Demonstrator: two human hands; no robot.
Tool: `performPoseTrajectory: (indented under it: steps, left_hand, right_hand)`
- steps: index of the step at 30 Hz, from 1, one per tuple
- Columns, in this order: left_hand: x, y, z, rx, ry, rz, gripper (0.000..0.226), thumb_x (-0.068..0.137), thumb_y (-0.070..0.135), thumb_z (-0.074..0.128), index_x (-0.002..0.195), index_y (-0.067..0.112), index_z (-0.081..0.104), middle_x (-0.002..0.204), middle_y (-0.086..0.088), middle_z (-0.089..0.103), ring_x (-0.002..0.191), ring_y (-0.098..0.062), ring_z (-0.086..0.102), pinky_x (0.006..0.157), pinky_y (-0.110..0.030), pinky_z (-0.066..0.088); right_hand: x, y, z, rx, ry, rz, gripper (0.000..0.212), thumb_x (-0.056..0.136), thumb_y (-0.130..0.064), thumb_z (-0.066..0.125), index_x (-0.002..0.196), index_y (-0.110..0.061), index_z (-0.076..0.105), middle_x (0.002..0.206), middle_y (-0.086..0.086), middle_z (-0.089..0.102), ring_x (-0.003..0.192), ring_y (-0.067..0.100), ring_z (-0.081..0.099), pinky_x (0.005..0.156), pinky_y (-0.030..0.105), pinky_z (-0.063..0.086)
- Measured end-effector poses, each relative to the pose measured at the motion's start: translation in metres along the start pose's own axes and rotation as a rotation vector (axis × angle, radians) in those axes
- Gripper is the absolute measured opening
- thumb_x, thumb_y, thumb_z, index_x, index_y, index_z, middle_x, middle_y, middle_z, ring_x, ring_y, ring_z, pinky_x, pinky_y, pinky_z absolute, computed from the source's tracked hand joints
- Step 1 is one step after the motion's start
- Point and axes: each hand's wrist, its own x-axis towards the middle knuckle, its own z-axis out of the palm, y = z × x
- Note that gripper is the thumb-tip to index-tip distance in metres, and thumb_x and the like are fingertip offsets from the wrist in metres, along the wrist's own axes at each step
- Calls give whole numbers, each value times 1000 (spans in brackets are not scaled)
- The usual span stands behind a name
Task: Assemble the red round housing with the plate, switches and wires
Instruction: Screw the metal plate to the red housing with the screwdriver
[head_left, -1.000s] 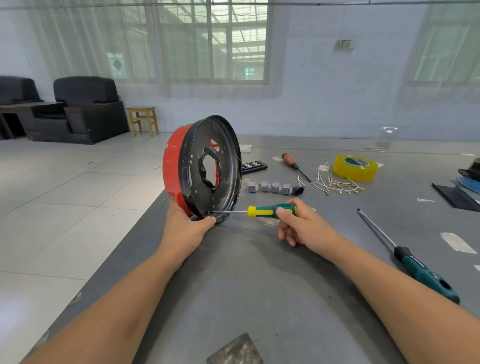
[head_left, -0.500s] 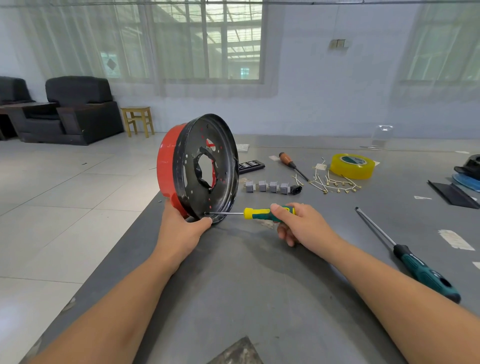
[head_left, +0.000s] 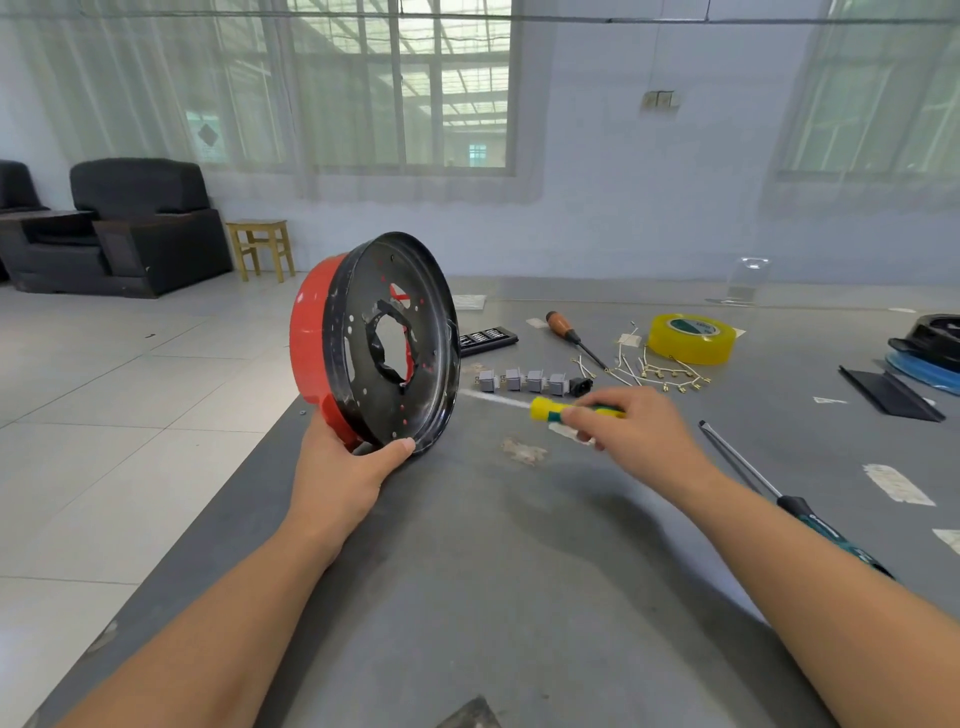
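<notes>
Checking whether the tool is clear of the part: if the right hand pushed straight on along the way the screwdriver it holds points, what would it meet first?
Most likely the black plate on the red housing. The right hand aims the blurred yellow-green screwdriver left at the plate's lower right rim; depth there is unclear.

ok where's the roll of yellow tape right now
In the head view the yellow tape roll lies flat on the grey table, far right of centre, just behind the loose wires and right of the orange-handled screwdriver.
</notes>
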Motion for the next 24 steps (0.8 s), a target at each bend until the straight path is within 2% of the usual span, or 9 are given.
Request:
performPoseTrajectory:
  steps: [3, 6, 10, 12, 15, 17, 19, 21, 24]
  left_hand:
    - [1, -1, 0, -1, -14, 10, 55, 79, 9, 91, 112, 42, 61, 105, 30, 74, 97, 10, 70, 74, -1, 49]
    - [1, -2, 1, -2, -16, 23, 56, 78, 10, 92, 111, 43, 61, 105, 30, 74, 97, 11, 69, 74, 0, 48]
    - [2, -3, -1, -15, -26, 4, 58, 76, 17, 94, 114, 45, 61, 109, 28, 74, 100, 10, 69, 86, -16, 48]
    - [2, -3, -1, -10, -26, 4, 58, 75, 21, 95, 112, 49, 61, 109, 31, 73, 101, 12, 68, 87, -17, 47]
    - [1, -2, -2, -4, -32, 21, 60, 74, 24, 96, 109, 58, 60, 110, 32, 72, 104, 12, 66, 89, -21, 47]
    - [1, 0, -2, 8, -37, 47, 63, 74, 24, 96, 106, 64, 59, 110, 35, 71, 105, 14, 65, 90, -22, 46]
    - [0, 1, -1, 21, -48, 67, 64, 74, 25, 97, 107, 64, 59, 110, 34, 71, 105, 13, 65, 91, -24, 46]
    - [-1, 0, -1, 23, -64, 80, 62, 71, 27, 97, 111, 58, 61, 113, 28, 73, 109, 6, 66, 96, -29, 48]
    - [-2, 1, -1, 16, -84, 104, 56, 68, 33, 91, 113, 50, 63, 117, 19, 74, 115, -2, 67, 102, -35, 49]
  right_hand:
    - [5, 15, -11, -309, 316, 41, 23, 92, -50, 60, 98, -31, 71, 80, -7, 68, 77, 22, 61, 63, 34, 47]
    - [2, 34, -14, -607, 436, 141, 35, 103, -49, 44, 110, -20, 62, 89, 7, 67, 75, 31, 53, 63, 36, 42]
    - [-2, 50, -14, -813, 425, 210, 37, 105, -45, 41, 101, -13, 59, 79, 7, 62, 67, 30, 46, 60, 34, 36]
    - [-6, 53, -13, -899, 409, 208, 39, 105, -46, 38, 95, -13, 57, 76, 4, 57, 68, 30, 51, 62, 34, 34]
    - [-11, 54, -12, -980, 350, 232, 34, 104, -46, 38, 94, -16, 51, 97, 7, 68, 89, 32, 66, 71, 37, 33]
    - [-12, 53, -12, -1007, 309, 256, 31, 104, -45, 40, 103, -17, 54, 108, 8, 67, 99, 31, 66, 76, 39, 35]
    - [-12, 51, -11, -1014, 282, 253, 22, 102, -39, 42, 101, -18, 50, 109, 8, 65, 99, 30, 64, 75, 38, 35]
    - [-13, 49, -11, -999, 261, 248, 16, 99, -34, 44, 96, -19, 43, 107, 7, 63, 97, 29, 62, 73, 38, 34]
    - [-14, 47, -12, -1044, 269, 245, 26, 98, -43, 46, 106, -18, 49, 112, 8, 62, 102, 29, 59, 76, 39, 38]
